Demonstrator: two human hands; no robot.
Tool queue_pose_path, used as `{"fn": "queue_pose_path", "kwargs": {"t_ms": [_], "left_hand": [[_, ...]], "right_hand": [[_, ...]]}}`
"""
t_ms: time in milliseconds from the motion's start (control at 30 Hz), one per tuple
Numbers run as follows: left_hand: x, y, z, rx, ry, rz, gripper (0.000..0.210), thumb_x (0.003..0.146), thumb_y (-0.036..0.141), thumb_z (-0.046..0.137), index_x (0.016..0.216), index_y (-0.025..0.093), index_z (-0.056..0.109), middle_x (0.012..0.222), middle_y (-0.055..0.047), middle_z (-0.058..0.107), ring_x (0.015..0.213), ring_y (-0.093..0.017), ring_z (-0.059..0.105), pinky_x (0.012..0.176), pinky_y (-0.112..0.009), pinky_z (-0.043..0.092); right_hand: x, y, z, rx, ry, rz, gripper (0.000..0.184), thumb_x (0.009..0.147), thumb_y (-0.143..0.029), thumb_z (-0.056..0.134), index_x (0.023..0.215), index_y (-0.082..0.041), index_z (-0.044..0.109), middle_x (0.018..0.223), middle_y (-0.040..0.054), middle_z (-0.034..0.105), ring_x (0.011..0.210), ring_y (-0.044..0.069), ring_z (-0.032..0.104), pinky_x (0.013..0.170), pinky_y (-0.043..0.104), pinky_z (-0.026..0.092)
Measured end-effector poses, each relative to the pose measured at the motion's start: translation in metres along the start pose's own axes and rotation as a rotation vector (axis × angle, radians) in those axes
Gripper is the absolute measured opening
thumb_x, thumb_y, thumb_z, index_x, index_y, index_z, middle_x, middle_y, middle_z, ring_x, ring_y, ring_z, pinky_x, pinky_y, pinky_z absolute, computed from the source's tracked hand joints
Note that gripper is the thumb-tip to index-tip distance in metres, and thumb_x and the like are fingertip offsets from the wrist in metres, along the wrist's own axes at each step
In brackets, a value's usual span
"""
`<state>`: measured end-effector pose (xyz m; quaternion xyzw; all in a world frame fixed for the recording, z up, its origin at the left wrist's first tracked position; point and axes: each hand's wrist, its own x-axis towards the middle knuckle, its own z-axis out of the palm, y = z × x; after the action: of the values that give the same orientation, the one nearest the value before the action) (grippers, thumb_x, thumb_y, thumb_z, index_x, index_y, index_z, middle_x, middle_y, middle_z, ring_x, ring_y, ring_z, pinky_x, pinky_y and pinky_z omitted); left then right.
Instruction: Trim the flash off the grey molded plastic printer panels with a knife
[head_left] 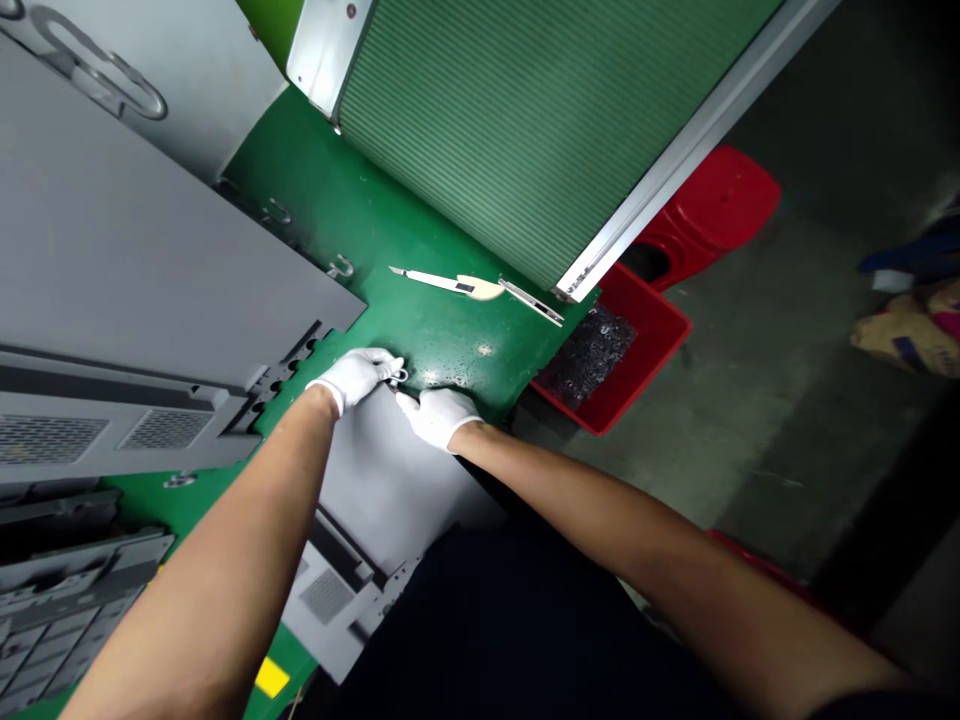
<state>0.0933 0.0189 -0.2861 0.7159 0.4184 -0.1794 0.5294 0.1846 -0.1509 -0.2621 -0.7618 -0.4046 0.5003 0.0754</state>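
My left hand [355, 378], in a white glove, is closed in a pinch at the top corner of a grey plastic panel [401, 470]. Beside its fingertips shows a small hook-shaped grey plastic piece [400, 376]. My right hand [439, 416], also gloved in white, is closed at the same corner, its fingertips almost touching the left ones. Whatever lies inside the right fingers is hidden; a small dark bit shows between the two hands. The panel lies against my dark clothing, with a perforated grille near its lower end.
A utility knife [450, 285] and metal tweezers [531, 302] lie on the green table [420, 240]. Larger grey panels [150, 230] are at left. Beyond stands a ribbed green conveyor [540, 120]. A red bin [645, 380] of dark scraps and a red stool [724, 200] are right.
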Motion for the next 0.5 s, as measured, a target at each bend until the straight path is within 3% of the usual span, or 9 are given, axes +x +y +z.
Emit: {"fn": "queue_pose_path", "kwargs": {"t_ms": [167, 333, 433, 500], "left_hand": [[-0.004, 0.005, -0.001, -0.039, 0.056, -0.022, 0.04, 0.072, 0.058, 0.071, 0.074, 0.018, 0.068, 0.077, -0.006, 0.068, 0.072, -0.018, 0.056, 0.075, -0.034, 0.045], [-0.021, 0.028, 0.0, 0.028, 0.338, 0.015, 0.04, 0.08, 0.058, 0.062, 0.08, 0.019, 0.068, 0.088, -0.007, 0.071, 0.083, -0.022, 0.06, 0.081, -0.034, 0.045], [-0.032, 0.064, 0.031, 0.112, 0.415, 0.097, 0.038, 0.085, 0.057, 0.056, 0.081, 0.022, 0.07, 0.091, -0.007, 0.072, 0.089, -0.024, 0.062, 0.085, -0.036, 0.047], [-0.036, 0.095, 0.066, 0.024, 0.279, 0.217, 0.037, 0.087, 0.058, 0.054, 0.083, 0.024, 0.069, 0.092, -0.005, 0.074, 0.089, -0.023, 0.064, 0.085, -0.035, 0.049]], "right_hand": [[0.004, 0.003, 0.005, -0.013, 0.062, -0.045, 0.076, 0.1, -0.06, 0.023, 0.099, -0.008, 0.078, 0.095, 0.0267, 0.074, 0.091, 0.035, 0.071, 0.079, 0.043, 0.049], [-0.02, 0.032, 0.002, 0.056, 0.052, 0.042, 0.081, 0.097, -0.07, 0.018, 0.1, -0.014, 0.077, 0.095, 0.0219, 0.075, 0.093, 0.032, 0.072, 0.08, 0.04, 0.051], [-0.046, 0.068, 0.001, 0.144, 0.078, 0.098, 0.078, 0.097, -0.072, 0.019, 0.096, -0.017, 0.075, 0.095, 0.0184, 0.076, 0.096, 0.03, 0.072, 0.084, 0.038, 0.05], [-0.064, 0.094, 0.004, 0.266, 0.104, 0.193, 0.071, 0.097, -0.07, 0.026, 0.089, -0.017, 0.073, 0.096, 0.0185, 0.076, 0.1, 0.031, 0.071, 0.085, 0.038, 0.05]]}}
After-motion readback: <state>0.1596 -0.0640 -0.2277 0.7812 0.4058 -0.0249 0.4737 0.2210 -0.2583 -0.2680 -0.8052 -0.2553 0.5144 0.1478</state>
